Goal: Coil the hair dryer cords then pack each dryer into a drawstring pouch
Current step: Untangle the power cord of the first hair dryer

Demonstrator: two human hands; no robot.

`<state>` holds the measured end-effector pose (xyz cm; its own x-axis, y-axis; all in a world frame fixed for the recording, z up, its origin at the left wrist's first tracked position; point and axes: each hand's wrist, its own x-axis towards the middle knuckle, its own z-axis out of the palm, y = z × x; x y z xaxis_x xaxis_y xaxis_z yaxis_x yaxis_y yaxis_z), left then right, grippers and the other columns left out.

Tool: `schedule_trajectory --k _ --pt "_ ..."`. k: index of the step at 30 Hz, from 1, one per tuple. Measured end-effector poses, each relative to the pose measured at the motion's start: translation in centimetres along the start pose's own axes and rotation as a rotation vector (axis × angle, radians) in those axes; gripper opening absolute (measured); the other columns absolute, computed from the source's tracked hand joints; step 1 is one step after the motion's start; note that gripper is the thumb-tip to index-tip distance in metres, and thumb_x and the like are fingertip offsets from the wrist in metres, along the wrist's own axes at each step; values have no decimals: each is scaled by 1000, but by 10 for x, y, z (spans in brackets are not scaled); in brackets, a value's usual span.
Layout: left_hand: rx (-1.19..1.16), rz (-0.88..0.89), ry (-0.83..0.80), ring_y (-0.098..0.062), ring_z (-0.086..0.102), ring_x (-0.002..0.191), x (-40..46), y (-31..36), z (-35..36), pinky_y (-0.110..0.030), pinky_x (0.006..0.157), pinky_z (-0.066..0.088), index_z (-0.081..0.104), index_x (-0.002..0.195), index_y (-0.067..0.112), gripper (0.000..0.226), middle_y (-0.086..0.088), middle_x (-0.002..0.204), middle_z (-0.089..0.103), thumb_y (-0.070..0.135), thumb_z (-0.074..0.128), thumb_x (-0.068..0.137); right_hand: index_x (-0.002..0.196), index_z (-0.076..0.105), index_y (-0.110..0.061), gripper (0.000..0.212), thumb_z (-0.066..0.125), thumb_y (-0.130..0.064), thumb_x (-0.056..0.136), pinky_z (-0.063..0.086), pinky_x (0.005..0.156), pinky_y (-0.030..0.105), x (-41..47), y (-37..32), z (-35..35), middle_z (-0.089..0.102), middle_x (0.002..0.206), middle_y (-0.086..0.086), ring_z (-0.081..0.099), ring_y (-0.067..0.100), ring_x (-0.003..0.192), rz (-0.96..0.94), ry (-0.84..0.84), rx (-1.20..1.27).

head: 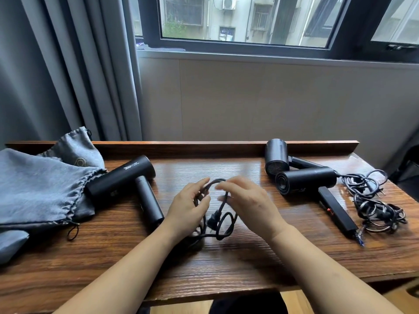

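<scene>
Dark wooden table below a daylit window, grey curtains at left.

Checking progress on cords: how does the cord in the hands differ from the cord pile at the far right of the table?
The cord in the hands is lifted partly off the table, gripped by the left hand and right hand; the cord pile lies untouched. The held cord forms a few open loops with its plug visible; the pile is a dense tangle of many loops. The held cord sits mid-table, the pile beside two dryers. Both are dark cords.
</scene>
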<state>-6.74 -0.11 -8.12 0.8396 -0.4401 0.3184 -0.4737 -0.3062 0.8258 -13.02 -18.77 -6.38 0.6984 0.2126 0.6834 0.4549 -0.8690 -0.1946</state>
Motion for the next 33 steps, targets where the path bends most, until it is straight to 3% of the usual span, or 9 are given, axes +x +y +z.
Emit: schedule_trajectory --k 3,6,10,15,18,21,26,29,33 --pt "-107 -60 21 -8 61 86 0 0 -1 -19 78 51 58 130 34 43 8 101 62 24 68 90 99 72 -15 23 54 -30 101 47 71 15 3 1 -5 66 84 -12 61 0 76 394 148 313" --pt "-164 -64 -13 -2 61 75 -3 7 -2 -15 69 49 58 123 38 43 5 98 63 15 71 90 83 69 -8 35 50 -30 103 50 54 27 14 -5 -4 63 66 4 60 16 60 907 258 824" --pt "-172 -109 -86 1 61 67 -5 16 -1 -15 65 51 59 124 34 42 4 99 65 16 73 89 79 61 -8 41 44 -34 106 46 47 22 22 -5 -9 52 58 4 56 14 51 1207 369 1103" --pt "-232 -243 -151 -6 63 70 -5 20 -4 -16 60 50 68 105 24 14 -2 86 72 16 65 94 79 65 -7 48 40 -39 105 42 43 20 24 0 -13 49 56 0 48 12 50 1367 402 1221" --pt "-451 -327 -151 -12 61 67 -6 21 -8 -24 48 45 69 105 20 18 -4 85 71 13 53 101 87 64 -8 28 48 -25 102 37 37 16 23 4 -16 42 58 -2 42 9 48 1458 408 1287" --pt "-631 -383 -108 -14 57 65 -5 23 -12 -21 48 41 70 106 13 26 -8 85 71 18 45 104 87 58 -11 15 54 -16 100 38 36 15 21 2 -19 45 54 -3 46 8 43 1443 446 1451" --pt "-830 -430 -92 -11 62 78 -2 21 -16 -21 72 48 68 110 5 31 -11 93 72 13 39 105 90 65 -3 23 51 -18 100 61 63 28 23 -11 -39 68 76 13 73 25 73 1212 465 1629" --pt "-870 -417 -99 -10 60 72 0 21 -17 -17 67 49 65 115 2 27 -5 84 69 1 43 101 96 68 4 39 41 -23 99 61 80 39 27 -16 -47 72 88 23 72 40 95 1102 367 1591" --pt "-861 -412 -71 -9 56 62 3 19 -17 -16 60 47 64 115 -2 23 -3 74 63 -2 49 98 88 68 6 32 45 -14 95 59 87 43 33 -20 -42 67 78 18 71 39 97 1184 219 1392"
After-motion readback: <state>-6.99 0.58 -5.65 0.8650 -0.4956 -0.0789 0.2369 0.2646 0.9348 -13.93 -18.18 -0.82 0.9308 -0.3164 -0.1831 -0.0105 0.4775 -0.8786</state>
